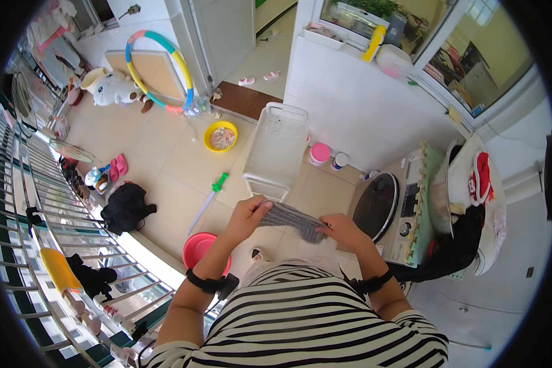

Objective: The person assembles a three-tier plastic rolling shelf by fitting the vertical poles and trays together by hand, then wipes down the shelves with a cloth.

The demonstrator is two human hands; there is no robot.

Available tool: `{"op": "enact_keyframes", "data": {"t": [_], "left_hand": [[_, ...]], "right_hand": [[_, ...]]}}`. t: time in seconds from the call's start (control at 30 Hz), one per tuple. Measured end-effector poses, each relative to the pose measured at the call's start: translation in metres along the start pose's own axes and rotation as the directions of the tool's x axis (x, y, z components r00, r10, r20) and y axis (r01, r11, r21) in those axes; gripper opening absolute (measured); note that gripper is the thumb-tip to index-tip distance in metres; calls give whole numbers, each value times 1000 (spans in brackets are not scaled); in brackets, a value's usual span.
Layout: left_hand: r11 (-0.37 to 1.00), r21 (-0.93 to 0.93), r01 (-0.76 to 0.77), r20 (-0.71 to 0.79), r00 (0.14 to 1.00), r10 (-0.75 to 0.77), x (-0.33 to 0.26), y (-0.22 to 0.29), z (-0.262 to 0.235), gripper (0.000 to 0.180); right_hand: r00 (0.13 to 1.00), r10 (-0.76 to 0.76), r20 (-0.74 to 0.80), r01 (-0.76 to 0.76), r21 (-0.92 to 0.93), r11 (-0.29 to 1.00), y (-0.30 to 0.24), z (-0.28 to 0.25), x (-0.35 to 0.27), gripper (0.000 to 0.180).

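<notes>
While above white basket [276, 150], L hand [246, 216] & R hand [343, 231] both grip grey sock [293, 219] (stretched between).

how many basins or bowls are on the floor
2: a yellow bowl left of the white laundry basket, and a pink basin beside the left hand's forearm. Others may be hidden.

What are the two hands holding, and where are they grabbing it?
A grey ribbed cloth, maybe a sock, stretched between both hands. The left hand pinches its left end, and the right hand grips its right end.
</notes>
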State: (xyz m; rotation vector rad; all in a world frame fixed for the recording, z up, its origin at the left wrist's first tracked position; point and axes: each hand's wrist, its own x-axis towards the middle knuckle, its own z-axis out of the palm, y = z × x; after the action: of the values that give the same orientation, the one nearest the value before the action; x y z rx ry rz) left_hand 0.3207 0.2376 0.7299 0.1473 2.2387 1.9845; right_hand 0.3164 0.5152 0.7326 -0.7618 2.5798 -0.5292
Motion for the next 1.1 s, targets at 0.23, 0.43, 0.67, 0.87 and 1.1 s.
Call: {"op": "enact_keyframes", "data": {"t": [0.23,0.43,0.67,0.87,1.1], "left_hand": [[990,85,111,16,994,-112,12,-26,-9,18],[964,-148,223,111,972,-208,75,-41,24,22],[791,-542,282,61,953,-298,185,-48,71,27],[853,321,411,-705,705,-75,179,-84,65,51],[871,-362,332,-892,147,-427,131,-136,71,65]], "right_hand": [[977,156,147,-190,263,946,56,-17,78,10],[972,220,-79,-170,402,900,124,-70,150,13],[877,396,-273,149,937,316,165,-105,262,28],[928,-81,-365,213,339,916,112,-84,372,44],[916,-400,8,367,-416,832,121,-39,439,36]]}}
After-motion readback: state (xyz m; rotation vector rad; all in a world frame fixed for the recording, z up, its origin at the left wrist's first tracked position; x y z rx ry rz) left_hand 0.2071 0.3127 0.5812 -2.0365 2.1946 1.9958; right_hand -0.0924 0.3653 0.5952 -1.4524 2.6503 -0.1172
